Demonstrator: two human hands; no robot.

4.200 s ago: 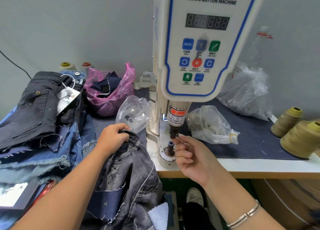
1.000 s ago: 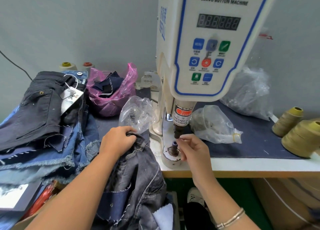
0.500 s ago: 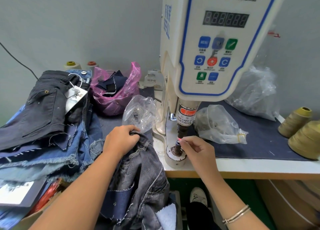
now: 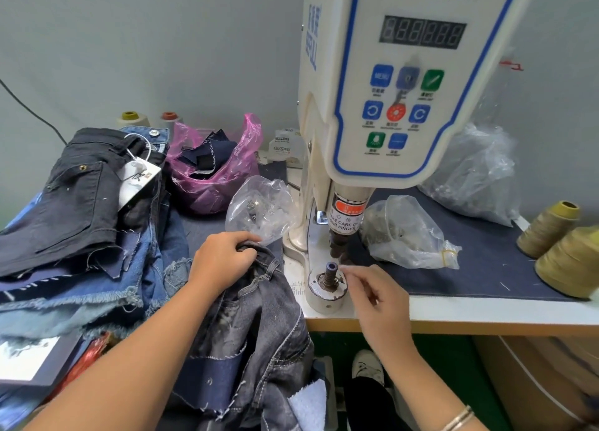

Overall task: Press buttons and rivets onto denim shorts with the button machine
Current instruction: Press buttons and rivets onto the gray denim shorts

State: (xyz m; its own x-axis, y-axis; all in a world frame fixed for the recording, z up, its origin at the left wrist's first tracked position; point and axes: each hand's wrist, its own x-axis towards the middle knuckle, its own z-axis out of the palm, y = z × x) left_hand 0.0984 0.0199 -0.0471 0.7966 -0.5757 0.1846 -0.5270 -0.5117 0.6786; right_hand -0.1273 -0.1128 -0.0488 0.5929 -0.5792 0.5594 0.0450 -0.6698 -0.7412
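Grey denim shorts [image 4: 256, 327] are hanging off the table edge [image 4: 486, 314], just left of the button machine [image 4: 389, 90]. The left hand [image 4: 220, 262] is gripping the top of the shorts with curled fingers. The right hand [image 4: 379, 297] is hovering just beside the little post [image 4: 329, 275] on the machine's round base [image 4: 325, 296]. Its fingers are loosely bent and blurry, so I cannot tell if they are pinching anything. Two clear bags [image 4: 405, 233] of small metal bits are sitting near the machine. A pile of jeans [image 4: 81, 203] is lying on the left.
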